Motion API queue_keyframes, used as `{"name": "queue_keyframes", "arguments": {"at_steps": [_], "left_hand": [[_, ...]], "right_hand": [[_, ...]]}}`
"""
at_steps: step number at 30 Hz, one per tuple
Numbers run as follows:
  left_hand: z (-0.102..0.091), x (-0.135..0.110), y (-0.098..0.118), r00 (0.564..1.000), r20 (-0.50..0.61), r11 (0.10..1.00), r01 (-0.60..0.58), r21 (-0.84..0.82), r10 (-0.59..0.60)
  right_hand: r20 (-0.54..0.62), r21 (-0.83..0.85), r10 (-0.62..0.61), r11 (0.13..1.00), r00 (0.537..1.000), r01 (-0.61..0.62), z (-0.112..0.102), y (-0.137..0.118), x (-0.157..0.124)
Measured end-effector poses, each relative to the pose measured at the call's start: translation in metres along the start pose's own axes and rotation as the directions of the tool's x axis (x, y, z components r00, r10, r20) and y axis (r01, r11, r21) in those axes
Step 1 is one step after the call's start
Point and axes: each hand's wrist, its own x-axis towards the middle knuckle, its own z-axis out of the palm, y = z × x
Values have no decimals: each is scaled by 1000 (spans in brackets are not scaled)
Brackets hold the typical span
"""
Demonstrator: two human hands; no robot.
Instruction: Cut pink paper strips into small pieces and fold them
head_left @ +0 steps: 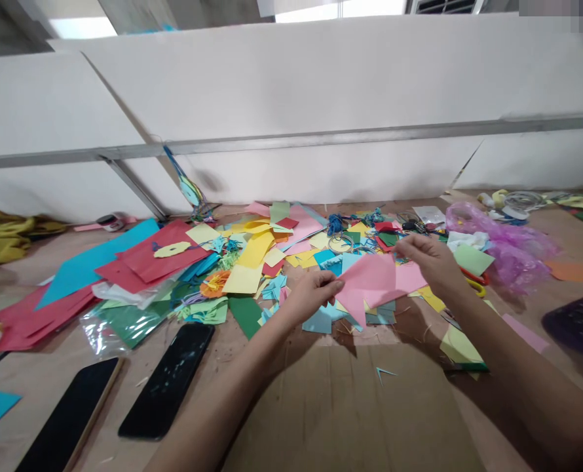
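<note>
A piece of pink paper is held up over the heap of scraps, with a lower corner hanging down. My left hand pinches its left edge between thumb and fingers. At the upper right corner of the paper, my right hand has its fingers closed in a pinch. Below and around the paper lie light blue paper pieces, yellow paper and more pink paper. Red-and-yellow-handled scissors lie beside my right wrist, partly hidden.
A brown cardboard sheet lies in front, with a small blue paper sliver on it. Two phones rest at the left near red paper sheets. A pink plastic bag lies at the right. A white panel wall stands behind.
</note>
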Motion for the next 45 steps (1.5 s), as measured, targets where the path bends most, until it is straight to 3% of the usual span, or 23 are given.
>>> {"name": "queue_keyframes", "arguments": {"at_steps": [2,4,10,15,22,32,40,45], "left_hand": [[3,3,-3,990,-139,990,16,-139,-36],[7,6,-6,965,-254,967,-5,-254,-62],[22,8,-9,928,-372,923,-115,-368,-33],[31,4,-8,941,-337,909,-118,-400,-26],[35,3,-12,967,-249,897,-63,-437,-54],[38,2,-17,970,-241,928,-53,-370,-40],[33,1,-19,970,-237,910,-46,-413,-59],[35,0,-18,974,-226,913,-72,-401,-22]], "right_hand": [[-124,144,55,989,991,-37,-1,1,3],[-124,229,99,971,987,-69,4,0,2],[243,276,184,928,952,-250,53,-3,-19],[209,266,190,933,959,-243,75,3,-28],[176,215,170,954,970,-207,66,5,-30],[199,232,204,940,959,-249,66,9,-34],[89,302,228,921,970,-245,61,0,-32],[93,327,239,909,967,-257,60,3,-33]]}}
